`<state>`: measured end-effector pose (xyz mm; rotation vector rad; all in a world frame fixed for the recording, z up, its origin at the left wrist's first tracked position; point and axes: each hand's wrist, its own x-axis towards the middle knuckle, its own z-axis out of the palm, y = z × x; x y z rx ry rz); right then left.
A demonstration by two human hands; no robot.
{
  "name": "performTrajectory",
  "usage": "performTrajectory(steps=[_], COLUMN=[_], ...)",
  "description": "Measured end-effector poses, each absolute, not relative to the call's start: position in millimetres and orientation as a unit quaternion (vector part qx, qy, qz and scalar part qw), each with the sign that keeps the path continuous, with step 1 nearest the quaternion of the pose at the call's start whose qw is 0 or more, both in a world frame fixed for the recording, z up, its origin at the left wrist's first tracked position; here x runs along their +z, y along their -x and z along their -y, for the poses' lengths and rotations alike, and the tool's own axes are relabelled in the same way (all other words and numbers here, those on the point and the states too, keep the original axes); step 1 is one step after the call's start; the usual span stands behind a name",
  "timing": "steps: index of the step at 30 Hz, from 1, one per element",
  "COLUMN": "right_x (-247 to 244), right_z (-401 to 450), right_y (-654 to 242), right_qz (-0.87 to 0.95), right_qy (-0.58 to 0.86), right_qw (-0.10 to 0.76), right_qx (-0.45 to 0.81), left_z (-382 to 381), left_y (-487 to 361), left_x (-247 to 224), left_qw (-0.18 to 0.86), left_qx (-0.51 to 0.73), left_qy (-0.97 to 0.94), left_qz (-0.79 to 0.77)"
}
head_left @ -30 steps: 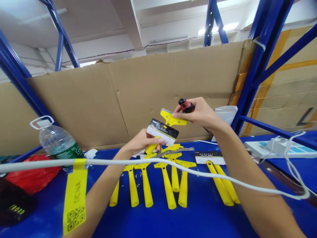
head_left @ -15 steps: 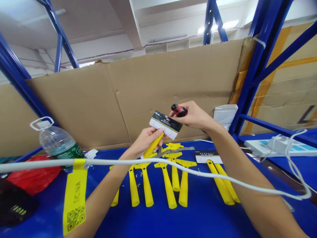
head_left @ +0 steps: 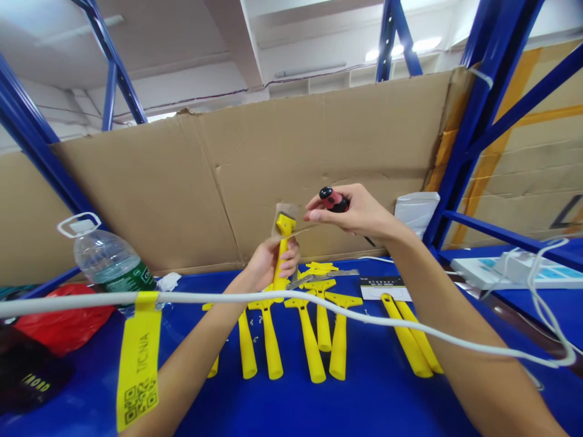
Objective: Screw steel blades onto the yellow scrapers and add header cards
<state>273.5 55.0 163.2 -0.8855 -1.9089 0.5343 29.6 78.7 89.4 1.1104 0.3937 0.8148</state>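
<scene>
Near the middle, my left hand (head_left: 269, 262) is wrapped round a yellow scraper (head_left: 283, 249), its head pointing up. A brownish flat piece (head_left: 285, 211) stands behind that head. My right hand (head_left: 357, 209), to the right, holds a red and black screwdriver (head_left: 334, 199) in curled fingers, its black end cap facing up and left. Below the hands, several yellow scraper handles (head_left: 311, 346) with wide heads lie on the blue table (head_left: 282, 408). Two more yellow handles (head_left: 407, 337) lie by a black and white card (head_left: 385, 288) under my right forearm.
A white cable (head_left: 191, 297) with a yellow tag (head_left: 139, 364) crosses in front. At left are a water bottle (head_left: 109, 258), a red bag (head_left: 66, 325) and a black item (head_left: 34, 373). A power strip (head_left: 483, 270) lies right; cardboard (head_left: 319, 139) stands behind.
The scraper in my left hand has turned upright, and its head now shows. The black and white card seen between my hands no longer shows its printed face. My right hand has shifted slightly right.
</scene>
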Motion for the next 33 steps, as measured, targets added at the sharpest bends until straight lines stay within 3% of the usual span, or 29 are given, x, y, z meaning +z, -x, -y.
performTrajectory(steps=[11, 18, 25, 29, 33], right_x=[162, 162, 161, 163, 167], right_z=[-49, -47, -57, -60, -60], right_y=[-262, -256, -265, -276, -283], right_qz=[0.868, 0.846, 0.811, 0.793, 0.771], right_qy=[0.276, 0.240, 0.354, 0.379, 0.411], right_qw=[0.380, 0.472, 0.457, 0.472, 0.486], right_qx=[0.161, 0.057, 0.086, 0.076, 0.031], left_z=[-79, -80, -81, -82, -76], left_y=[-21, -20, -29, -41, -47], left_x=[76, 77, 82, 77, 69], left_qw=[0.783, 0.778, 0.756, 0.675, 0.426], left_qx=[0.333, 0.296, 0.317, 0.422, 0.523], left_qy=[-0.512, -0.547, -0.549, -0.563, -0.680], left_qz=[-0.114, -0.088, -0.165, -0.224, -0.288])
